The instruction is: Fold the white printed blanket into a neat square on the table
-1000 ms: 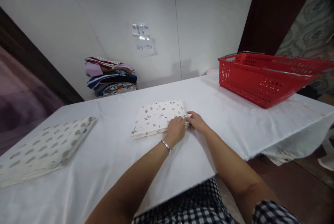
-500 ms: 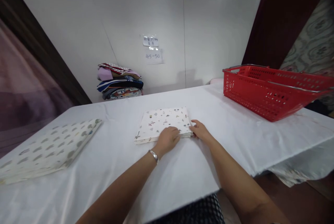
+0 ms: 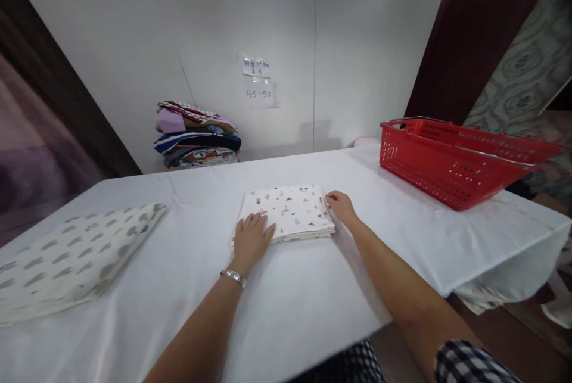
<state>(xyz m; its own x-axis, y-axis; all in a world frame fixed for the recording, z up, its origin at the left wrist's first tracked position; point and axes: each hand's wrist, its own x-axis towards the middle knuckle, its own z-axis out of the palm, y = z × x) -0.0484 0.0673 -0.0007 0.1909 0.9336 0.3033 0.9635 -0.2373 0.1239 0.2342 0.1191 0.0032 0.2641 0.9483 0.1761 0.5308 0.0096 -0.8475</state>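
A folded white cloth (image 3: 295, 210) with small printed motifs lies in the middle of the table, its layers showing along the front edge. My left hand (image 3: 252, 239) rests flat on its front left part, fingers spread. At the cloth's right edge is my right hand (image 3: 342, 207), its fingers pinched together against the border; the fingertips partly hide what is between them. To the left lies a larger folded white cloth (image 3: 84, 249) with grey cloud-like shapes, touched by neither hand.
A white cover drapes the table (image 3: 179, 299). A red plastic basket (image 3: 429, 171) with metal handles stands at the back right. Behind the far left edge is a pile of folded fabrics (image 3: 196, 136). Paper labels (image 3: 259, 94) hang on the wall.
My left hand has slid left across the cloth and spread its fingers. My right hand has moved a little up along the right edge, away from the front corner. The view has shifted slightly.
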